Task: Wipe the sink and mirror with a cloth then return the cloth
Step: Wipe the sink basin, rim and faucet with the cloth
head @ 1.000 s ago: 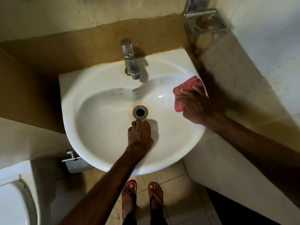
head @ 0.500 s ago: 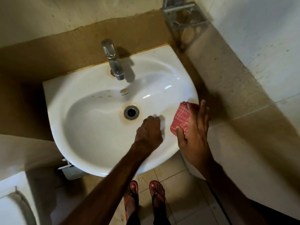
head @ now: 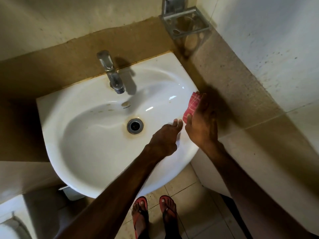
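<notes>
At the right rim of a white sink (head: pixel 89 152), a red checked cloth (head: pixel 192 104) lies pressed under a person's right hand (head: pixel 202 125). The fingers run nearly straight along it and the thumb sits against its near edge. It looks like a flat press rather than a fist, which suits rubbing a curved lip. The palm hides much of the cloth, so its folding cannot be told.

The left hand (head: pixel 165 137) holds nothing. It rests on the basin's right slope with loose fingers reaching toward the cloth, probably to steady the body while the other hand works.

Just left of those fingertips is the drain (head: pixel 135 125), ringed by a brownish stain. The faucet (head: pixel 111 73) stands upright on the back rim, well apart from both hands.

Room to move is uneven. The rim under the cloth runs close beside a tan tiled wall (head: pixel 241 94), leaving only a narrow gap on the outer side. The bowl to the left and the back deck right of the faucet lie open for broad strokes. A metal holder (head: pixel 186 23) is fixed to the wall above the back corner, clear of the wiping line. Red sandals (head: pixel 139 213) stand on the floor below.

No mirror is in view. By this evidence the sink stage is under way, with the mirror and the cloth's return yet to come.
</notes>
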`<state>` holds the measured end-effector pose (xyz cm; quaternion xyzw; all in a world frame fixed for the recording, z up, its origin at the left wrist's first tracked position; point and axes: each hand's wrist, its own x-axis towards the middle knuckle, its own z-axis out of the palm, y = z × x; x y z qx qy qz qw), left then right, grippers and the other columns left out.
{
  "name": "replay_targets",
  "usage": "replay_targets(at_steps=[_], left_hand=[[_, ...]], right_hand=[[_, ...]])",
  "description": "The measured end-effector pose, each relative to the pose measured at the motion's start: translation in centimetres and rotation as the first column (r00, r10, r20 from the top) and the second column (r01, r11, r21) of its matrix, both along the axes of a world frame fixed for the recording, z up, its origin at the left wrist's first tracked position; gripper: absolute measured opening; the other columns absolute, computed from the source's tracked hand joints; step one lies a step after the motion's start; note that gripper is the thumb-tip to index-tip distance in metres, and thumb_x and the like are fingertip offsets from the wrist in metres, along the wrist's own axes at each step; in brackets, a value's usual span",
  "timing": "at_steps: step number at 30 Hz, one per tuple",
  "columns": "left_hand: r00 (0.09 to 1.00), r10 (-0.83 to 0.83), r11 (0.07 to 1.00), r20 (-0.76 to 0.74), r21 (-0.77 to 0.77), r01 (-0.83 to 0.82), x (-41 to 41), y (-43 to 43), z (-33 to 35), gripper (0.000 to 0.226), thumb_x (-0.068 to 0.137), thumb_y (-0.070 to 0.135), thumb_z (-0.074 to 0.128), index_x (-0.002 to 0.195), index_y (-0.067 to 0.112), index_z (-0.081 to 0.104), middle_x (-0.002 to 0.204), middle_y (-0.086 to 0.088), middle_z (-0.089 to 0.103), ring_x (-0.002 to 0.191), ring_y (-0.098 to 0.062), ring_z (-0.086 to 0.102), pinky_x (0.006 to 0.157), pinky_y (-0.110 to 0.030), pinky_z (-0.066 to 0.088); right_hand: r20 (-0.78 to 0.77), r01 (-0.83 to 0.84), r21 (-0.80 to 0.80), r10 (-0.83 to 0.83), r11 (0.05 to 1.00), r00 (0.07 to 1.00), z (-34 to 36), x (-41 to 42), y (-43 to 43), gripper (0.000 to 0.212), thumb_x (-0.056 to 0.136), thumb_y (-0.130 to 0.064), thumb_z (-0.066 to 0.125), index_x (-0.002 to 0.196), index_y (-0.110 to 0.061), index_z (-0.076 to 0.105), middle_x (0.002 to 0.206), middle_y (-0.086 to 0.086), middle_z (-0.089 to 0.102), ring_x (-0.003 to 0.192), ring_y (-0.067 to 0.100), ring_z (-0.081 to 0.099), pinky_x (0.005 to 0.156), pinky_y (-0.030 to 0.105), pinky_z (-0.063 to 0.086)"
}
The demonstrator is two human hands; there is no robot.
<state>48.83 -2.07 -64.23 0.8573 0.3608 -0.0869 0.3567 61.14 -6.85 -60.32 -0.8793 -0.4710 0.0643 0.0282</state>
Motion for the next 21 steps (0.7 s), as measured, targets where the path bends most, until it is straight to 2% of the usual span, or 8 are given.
replay_targets(at_steps=[3,6,9,13,16,18,21], left_hand=[[1.000,0.015,1.000,0.013,-0.005,-0.015,0.2,0.5,-0.1,0.069,0.091,0.011,0.062,0.154,0.013,0.034,0.147,-0.014,0.049,0.127,-0.034,0.054,0.104,-0.044,0.050],[0.999,0.045,0.999,-0.006,-0.021,-0.045,0.5,0.5,0.0,0.069,0.092,0.010,0.063,0.154,0.012,0.034,0.149,-0.012,0.048,0.128,-0.033,0.055,0.106,-0.044,0.049],[0.999,0.052,0.998,-0.009,-0.019,-0.052,0.6,0.1,0.1,0.075,0.093,0.007,0.062,0.158,0.014,0.026,0.156,-0.010,0.042,0.136,-0.032,0.048,0.114,-0.042,0.043],[0.999,0.026,0.999,0.025,-0.041,-0.025,0.0,0.2,-0.3,0.084,0.092,0.007,0.062,0.161,0.019,0.016,0.166,-0.003,0.023,0.151,-0.027,0.030,0.123,-0.038,0.030],[1.000,0.000,0.999,0.000,-0.051,0.000,-0.3,0.3,-0.2,0.090,0.087,0.002,0.060,0.161,0.022,0.013,0.168,-0.001,0.018,0.153,-0.024,0.026,0.122,-0.037,0.031],[1.000,-0.018,0.999,-0.022,-0.044,0.017,-0.2,0.2,0.3,0.089,0.088,0.001,0.058,0.161,0.022,0.013,0.168,-0.002,0.019,0.151,-0.025,0.029,0.120,-0.038,0.035],[0.998,-0.049,0.998,-0.030,-0.036,0.048,-0.1,0.1,0.8,0.078,0.094,0.007,0.052,0.161,0.021,0.015,0.168,-0.003,0.019,0.149,-0.028,0.034,0.116,-0.042,0.039]], right_hand=[[-0.050,-0.059,-0.023,0.058,0.998,0.997,0.2,1.3,3.5,0.094,0.101,-0.026,0.063,0.164,-0.002,-0.002,0.168,0.030,0.014,0.153,0.048,0.026,0.122,0.050,0.029],[0.000,-0.109,0.068,0.109,0.992,0.994,-0.4,2.8,7.5,0.107,0.086,-0.032,0.083,0.165,-0.010,0.014,0.162,0.025,0.031,0.144,0.044,0.038,0.117,0.051,0.037],[0.059,-0.130,0.066,0.126,0.989,0.990,-1.3,3.3,9.0,0.108,0.080,-0.040,0.084,0.163,-0.011,0.020,0.156,0.022,0.039,0.137,0.041,0.046,0.114,0.050,0.040],[-0.002,-0.110,0.091,0.110,0.990,0.994,-0.6,2.7,6.8,0.109,0.085,-0.032,0.083,0.166,-0.014,0.013,0.165,0.018,0.029,0.147,0.040,0.035,0.121,0.050,0.035],[-0.086,-0.053,0.057,0.058,0.997,0.995,-0.1,1.6,3.2,0.109,0.091,-0.033,0.078,0.167,-0.011,0.002,0.172,0.018,0.015,0.156,0.039,0.023,0.124,0.052,0.032],[-0.050,0.003,0.013,-0.002,1.000,0.999,0.1,0.0,0.3,0.107,0.094,-0.042,0.071,0.166,-0.007,-0.001,0.172,0.022,0.014,0.155,0.042,0.028,0.121,0.051,0.034],[-0.057,0.123,0.004,-0.123,0.992,0.991,0.4,-2.9,-2.9,0.108,0.094,-0.047,0.071,0.166,-0.006,0.002,0.167,0.025,0.024,0.147,0.043,0.041,0.115,0.045,0.044]])
